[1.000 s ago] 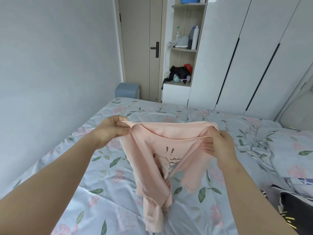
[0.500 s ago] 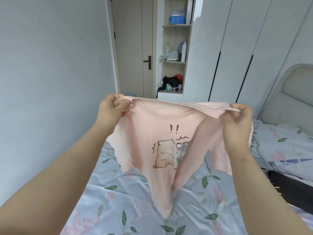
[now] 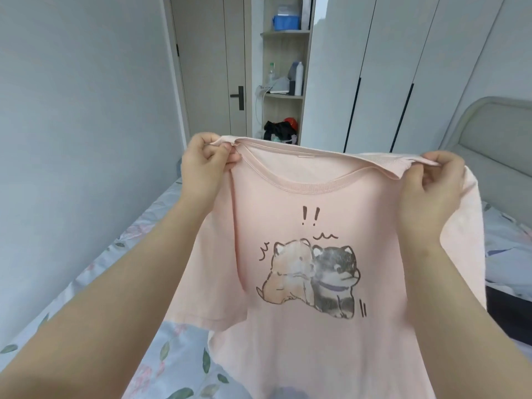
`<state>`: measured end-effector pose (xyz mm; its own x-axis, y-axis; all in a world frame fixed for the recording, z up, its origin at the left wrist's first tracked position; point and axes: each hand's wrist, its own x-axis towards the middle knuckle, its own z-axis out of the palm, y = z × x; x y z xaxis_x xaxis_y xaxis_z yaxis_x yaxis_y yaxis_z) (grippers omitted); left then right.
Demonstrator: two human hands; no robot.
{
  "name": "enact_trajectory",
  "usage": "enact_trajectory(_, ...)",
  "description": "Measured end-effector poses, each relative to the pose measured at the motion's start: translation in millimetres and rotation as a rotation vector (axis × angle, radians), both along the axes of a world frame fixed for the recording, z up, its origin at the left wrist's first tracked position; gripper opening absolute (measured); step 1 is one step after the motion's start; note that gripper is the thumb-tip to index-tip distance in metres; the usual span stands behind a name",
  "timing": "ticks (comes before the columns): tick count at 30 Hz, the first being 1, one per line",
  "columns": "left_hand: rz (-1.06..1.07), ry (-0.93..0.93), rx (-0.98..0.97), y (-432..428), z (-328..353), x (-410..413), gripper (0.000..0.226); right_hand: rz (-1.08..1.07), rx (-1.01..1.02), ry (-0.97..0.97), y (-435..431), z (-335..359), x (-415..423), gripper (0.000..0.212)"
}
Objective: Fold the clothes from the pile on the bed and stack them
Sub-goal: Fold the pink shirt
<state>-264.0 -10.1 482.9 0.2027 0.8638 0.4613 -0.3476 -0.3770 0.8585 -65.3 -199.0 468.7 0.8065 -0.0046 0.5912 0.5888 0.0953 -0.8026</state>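
Both forearms enter from the bottom edge, cut off before the elbows. Between them hangs the pink T-shirt [image 3: 302,349], held up in the air above the bed [image 3: 172,367], front toward the camera. Its hem runs out of view below, and its right sleeve is mostly hidden behind the right forearm. A print of two dogs [image 3: 311,277], one pale and one dark, sits on the chest under two exclamation marks. The shirt covers most of the floral bedding. At the right edge a dark garment [image 3: 511,312] lies on the bed, only partly visible and hard to identify. The left hand [image 3: 204,165] pinches the left shoulder seam beside the collar, fingers curled tight with the cloth clamped between thumb and fingertips. The right hand [image 3: 431,191] grips the right shoulder the same way, fingers bent over the bunched fabric. Beyond, a padded headboard [image 3: 495,133] stands at right, white wardrobe doors [image 3: 403,67] behind it, an open shelf [image 3: 285,96] with bottles and a dark bundle partly hidden by the collar, and a closed door [image 3: 213,67].
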Motion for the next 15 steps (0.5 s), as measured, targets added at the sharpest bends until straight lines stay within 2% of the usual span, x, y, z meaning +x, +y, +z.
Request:
enact_trajectory(9, -0.026, 0.417, -0.182, 70, -110, 100, 0.018, -0.018, -0.336, 0.194, 56, -113, 102, 0.036)
enact_trajectory(15, -0.020, 0.653, -0.343, 125, -199, 178, 0.025, 0.020, -0.615, 0.344, 109, -194, 184, 0.032)
